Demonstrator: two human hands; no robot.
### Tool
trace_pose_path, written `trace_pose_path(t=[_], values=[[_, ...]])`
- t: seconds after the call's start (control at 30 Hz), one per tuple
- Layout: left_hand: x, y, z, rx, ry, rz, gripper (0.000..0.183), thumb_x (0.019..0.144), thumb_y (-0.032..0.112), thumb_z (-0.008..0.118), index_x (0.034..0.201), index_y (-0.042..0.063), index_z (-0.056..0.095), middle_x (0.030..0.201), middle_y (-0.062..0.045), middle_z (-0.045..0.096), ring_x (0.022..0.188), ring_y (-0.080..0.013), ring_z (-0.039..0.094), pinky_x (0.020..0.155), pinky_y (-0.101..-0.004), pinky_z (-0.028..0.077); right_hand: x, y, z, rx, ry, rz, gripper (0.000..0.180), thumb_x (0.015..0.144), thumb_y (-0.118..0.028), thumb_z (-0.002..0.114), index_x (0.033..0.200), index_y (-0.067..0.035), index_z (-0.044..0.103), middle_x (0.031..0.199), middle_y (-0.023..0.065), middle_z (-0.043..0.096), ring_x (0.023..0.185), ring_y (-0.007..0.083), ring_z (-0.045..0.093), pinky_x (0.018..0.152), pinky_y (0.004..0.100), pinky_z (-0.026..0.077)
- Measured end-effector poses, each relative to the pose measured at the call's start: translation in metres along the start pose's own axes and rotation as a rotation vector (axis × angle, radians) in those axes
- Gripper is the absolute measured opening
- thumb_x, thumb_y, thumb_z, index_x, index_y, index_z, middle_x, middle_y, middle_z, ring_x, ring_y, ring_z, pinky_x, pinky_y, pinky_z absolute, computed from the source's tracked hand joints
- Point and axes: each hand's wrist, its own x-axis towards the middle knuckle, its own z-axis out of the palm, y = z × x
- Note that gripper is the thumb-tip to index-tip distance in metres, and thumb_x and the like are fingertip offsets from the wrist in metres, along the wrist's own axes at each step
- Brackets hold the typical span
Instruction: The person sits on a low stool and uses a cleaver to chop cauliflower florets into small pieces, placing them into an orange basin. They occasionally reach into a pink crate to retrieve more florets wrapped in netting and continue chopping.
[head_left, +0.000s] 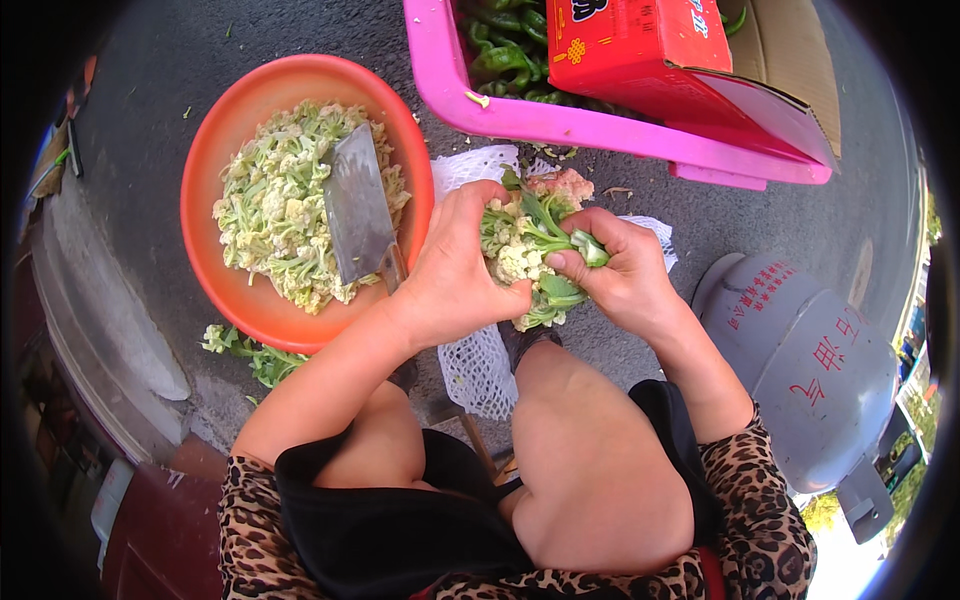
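Note:
Between my two hands is a head of cauliflower (519, 262) with green leaves and a thick cut stem. My left hand (461, 262) cups its left side, thumb and fingers spread around the florets. My right hand (619, 266) pinches the stem on the right. Left of them stands an orange plastic basin (300, 335) with a heap of cut cauliflower florets (277, 202). A cleaver (360, 206) lies on the heap, its handle towards my left forearm. White mesh netting (476, 371) lies on the ground beneath the cauliflower.
A pink plastic crate (540, 131) at the top holds green peppers (510, 60) and a red cardboard box (607, 52). A grey gas cylinder (802, 360) is at my right. Cauliflower leaves (274, 364) lie on the asphalt below the basin.

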Motion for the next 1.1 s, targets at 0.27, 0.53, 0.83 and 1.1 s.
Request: trace_pose_path(t=[0.27, 0.53, 0.83, 1.1], values=[[0.004, 0.007, -0.001, -0.383, -0.112, -0.193, 0.084, 0.063, 0.017, 0.084, 0.13, 0.001, 0.035, 0.121, -0.02, 0.052, 0.115, -0.0271, 0.053, 0.096, -0.04, 0.046, -0.012, 0.01, 0.003, 0.63, 0.029, -0.021, 0.026, 0.088, -0.015, 0.074, 0.106, -0.003, 0.061, 0.093, 0.0004, 0.064, 0.087, 0.0077, 0.057, 0.078, 0.0259, 0.05], [0.007, 0.01, -0.005, -0.69, -0.172, -0.339, 0.068, 0.063, 0.004, 0.078, 0.118, 0.003, 0.038, 0.106, -0.012, 0.053, 0.097, -0.0172, 0.057, 0.08, -0.0316, 0.051, -0.015, 0.002, 0.009, 0.967, 0.066, 0.054, 0.036, 0.084, -0.012, 0.077, 0.115, 0.0, 0.062, 0.104, 0.0038, 0.066, 0.093, 0.0099, 0.06, 0.085, 0.0273, 0.051], [0.001, 0.02, -0.008, 0.276, 0.056, 0.112, 0.068, 0.058, 0.019, 0.08, 0.116, 0.004, 0.048, 0.116, -0.022, 0.046, 0.11, -0.0416, 0.047, 0.096, -0.0484, 0.041, -0.007, -0.006, 0.015, 0.469, 0.079, 0.007, 0.027, 0.085, -0.019, 0.077, 0.102, 0.0, 0.067, 0.088, 0.0017, 0.069, 0.082, 0.006, 0.059, 0.073, 0.0266, 0.053], [0.004, 0.019, -0.016, 0.296, 0.124, 0.122, 0.064, 0.058, 0.018, 0.081, 0.11, 0.003, 0.046, 0.116, -0.022, 0.045, 0.11, -0.0405, 0.045, 0.096, -0.0473, 0.04, -0.011, -0.007, 0.013, 0.516, 0.157, -0.003, 0.031, 0.102, -0.025, 0.052, 0.116, 0.001, 0.06, 0.08, 0.0032, 0.06, 0.062, 0.0048, 0.046, 0.058, 0.0221, 0.044]])
